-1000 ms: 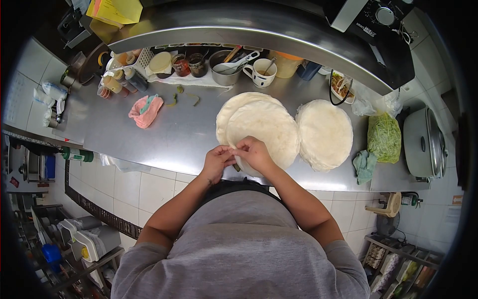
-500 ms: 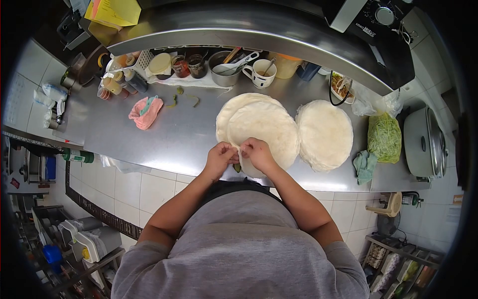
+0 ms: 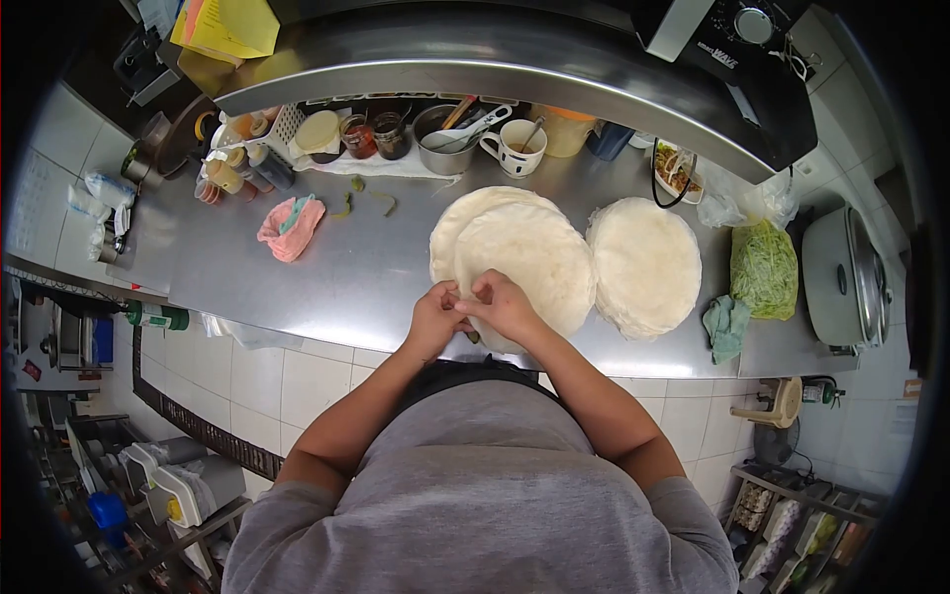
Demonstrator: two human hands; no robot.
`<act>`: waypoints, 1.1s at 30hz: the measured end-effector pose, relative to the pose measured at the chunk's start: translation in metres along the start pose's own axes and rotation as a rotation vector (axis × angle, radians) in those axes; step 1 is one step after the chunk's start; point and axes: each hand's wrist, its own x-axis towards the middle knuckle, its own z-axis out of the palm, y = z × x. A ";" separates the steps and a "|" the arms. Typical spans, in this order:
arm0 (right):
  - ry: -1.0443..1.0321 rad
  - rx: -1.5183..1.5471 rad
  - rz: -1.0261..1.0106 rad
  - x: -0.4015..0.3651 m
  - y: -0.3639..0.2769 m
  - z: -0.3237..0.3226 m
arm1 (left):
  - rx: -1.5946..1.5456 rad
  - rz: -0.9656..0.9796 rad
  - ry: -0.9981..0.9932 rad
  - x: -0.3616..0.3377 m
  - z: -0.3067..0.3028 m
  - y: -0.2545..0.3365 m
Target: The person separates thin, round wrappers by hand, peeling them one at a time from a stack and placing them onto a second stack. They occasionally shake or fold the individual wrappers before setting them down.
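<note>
A stack of thin round pale wrappers lies on the steel counter in front of me, its top sheet offset from those below. My left hand is closed at the stack's near left edge, fingertips pinching the wrapper's rim. Close against it, my right hand reaches over the sheet with thumb and index finger curled together at the same edge. The fingertips of both hands nearly meet, and the pinched bit is partly hidden. A small green piece shows below the hands.
A second wrapper stack sits to the right, beyond it a green cloth and a bag of shredded greens. A pink cloth lies left. A mug, a pot and jars line the back under a steel shelf.
My right hand has shifted slightly left and its fingers have curled more, closing in on the left hand. My left hand stays at the wrapper's edge.
</note>
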 end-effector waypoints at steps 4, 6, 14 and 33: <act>0.034 -0.116 -0.040 0.011 0.008 -0.011 | 0.031 0.016 -0.055 -0.004 -0.001 0.005; 0.169 -0.135 -0.031 0.014 0.012 -0.017 | 0.010 -0.030 -0.022 -0.007 -0.004 0.010; 0.102 0.060 -0.086 0.016 -0.011 -0.001 | 0.738 0.291 0.033 0.047 0.001 0.011; 0.113 -0.216 -0.146 0.016 -0.011 -0.037 | 0.940 0.348 0.097 0.035 0.038 0.040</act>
